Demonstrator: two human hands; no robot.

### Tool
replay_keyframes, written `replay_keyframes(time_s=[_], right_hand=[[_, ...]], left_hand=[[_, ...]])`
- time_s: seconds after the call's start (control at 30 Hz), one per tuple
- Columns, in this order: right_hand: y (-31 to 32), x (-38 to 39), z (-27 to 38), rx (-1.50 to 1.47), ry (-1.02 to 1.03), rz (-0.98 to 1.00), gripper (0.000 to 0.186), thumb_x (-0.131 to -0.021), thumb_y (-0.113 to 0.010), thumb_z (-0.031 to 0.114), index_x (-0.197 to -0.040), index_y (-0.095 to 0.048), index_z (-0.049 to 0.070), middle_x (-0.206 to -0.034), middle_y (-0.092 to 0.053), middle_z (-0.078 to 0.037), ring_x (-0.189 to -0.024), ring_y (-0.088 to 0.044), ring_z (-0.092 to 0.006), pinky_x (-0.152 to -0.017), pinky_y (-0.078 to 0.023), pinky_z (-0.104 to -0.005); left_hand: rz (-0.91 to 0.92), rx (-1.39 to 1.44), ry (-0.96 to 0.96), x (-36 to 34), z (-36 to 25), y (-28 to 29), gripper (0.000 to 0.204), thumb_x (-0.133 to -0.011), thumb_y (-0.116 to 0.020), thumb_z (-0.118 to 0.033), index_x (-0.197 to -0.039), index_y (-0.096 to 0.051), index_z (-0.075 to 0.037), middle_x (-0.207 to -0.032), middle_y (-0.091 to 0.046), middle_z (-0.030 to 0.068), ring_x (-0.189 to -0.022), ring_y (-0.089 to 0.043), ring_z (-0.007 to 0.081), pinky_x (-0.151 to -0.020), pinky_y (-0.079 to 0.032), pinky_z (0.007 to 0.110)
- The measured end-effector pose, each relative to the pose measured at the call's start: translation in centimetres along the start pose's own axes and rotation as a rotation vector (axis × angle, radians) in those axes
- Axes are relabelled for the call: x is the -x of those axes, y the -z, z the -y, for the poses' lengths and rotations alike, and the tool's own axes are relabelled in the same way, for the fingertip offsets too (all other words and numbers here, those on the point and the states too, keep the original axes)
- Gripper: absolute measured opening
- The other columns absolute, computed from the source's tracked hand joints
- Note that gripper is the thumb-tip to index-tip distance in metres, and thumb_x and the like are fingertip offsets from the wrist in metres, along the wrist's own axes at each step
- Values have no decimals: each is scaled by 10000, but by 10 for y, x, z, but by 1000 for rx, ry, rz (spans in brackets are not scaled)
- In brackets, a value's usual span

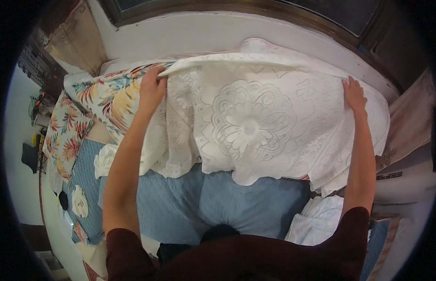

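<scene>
A white bedspread (248, 126) with a raised flower pattern and scalloped edge is spread between my two hands over the far side of the bed. My left hand (153, 89) is closed on its upper left edge, beside a pillow (108, 96) with a colourful leaf print. At the upper right, my right hand (355, 95) grips the cloth's other corner, thumb and fingers pinched together. The bedspread's near edge hangs over a blue quilt (176, 196). Its far edge lies folded along the wall.
A second leaf-print pillow (68, 133) lies at the left end. A small white cloth (80, 201) rests on the quilt nearby. Folded white fabric (318, 218) is at the near right. Behind the bed, a white wall (180, 35) runs below a dark window frame; a beige curtain (407, 126) hangs right.
</scene>
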State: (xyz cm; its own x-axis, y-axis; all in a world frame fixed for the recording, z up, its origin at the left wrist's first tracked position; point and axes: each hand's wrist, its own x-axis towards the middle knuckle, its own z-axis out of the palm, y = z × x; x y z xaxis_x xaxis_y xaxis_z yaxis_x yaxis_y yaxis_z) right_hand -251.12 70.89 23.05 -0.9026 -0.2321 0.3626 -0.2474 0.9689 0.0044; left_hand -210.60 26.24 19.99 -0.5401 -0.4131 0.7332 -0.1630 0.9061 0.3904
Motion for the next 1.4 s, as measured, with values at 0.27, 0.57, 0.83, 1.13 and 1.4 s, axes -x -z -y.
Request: replay_keyframes(time_s=[0.27,0.57,0.83,1.13,1.4], right_hand=[[92,274,168,-1676,-41,1178,447,-877,-518,318,-1204,-448,21,-1080,-570,-150,-929,-596,-241,-751,-513,-375],[159,369,141,-933,772,1336,434,-754,-682,209,-1102,-527,1,-927,-606,-122,-842,-572,-186,-757,-452,-288],[113,380,198,-1018,945,907,284,-685,-631,102,-941,-543,19,-793,-575,-161,-720,-568,-285,-660,-444,-334],[153,492,409,-1772,975,603,404,-683,-628,97,-1073,-546,28,-947,-611,-145,-843,-593,-341,-777,-466,-362],[154,377,315,-2007,480,1020,473,-703,-598,45,-1162,-491,6,-1038,-559,-73,-876,-543,-113,-762,-459,-241]], left_hand=[[585,537,-458,164,-182,36,176,-693,-574,-134,-857,-625,-97,-802,-603,65,-667,-588,237,-624,-487,377],[833,967,-267,121,-228,101,642,-731,-677,-403,-1233,-431,-88,-1007,-600,155,-927,-593,298,-772,-464,351],[900,-131,-317,134,-133,206,199,-684,-581,-127,-883,-582,-115,-682,-582,65,-605,-595,241,-502,-471,355],[-109,-964,-66,77,-78,468,374,-702,-589,5,-1057,-603,-111,-951,-653,72,-804,-645,193,-667,-500,293],[365,-946,355,166,-39,425,312,-652,-667,-181,-960,-647,-139,-718,-627,131,-665,-606,310,-615,-475,375]])
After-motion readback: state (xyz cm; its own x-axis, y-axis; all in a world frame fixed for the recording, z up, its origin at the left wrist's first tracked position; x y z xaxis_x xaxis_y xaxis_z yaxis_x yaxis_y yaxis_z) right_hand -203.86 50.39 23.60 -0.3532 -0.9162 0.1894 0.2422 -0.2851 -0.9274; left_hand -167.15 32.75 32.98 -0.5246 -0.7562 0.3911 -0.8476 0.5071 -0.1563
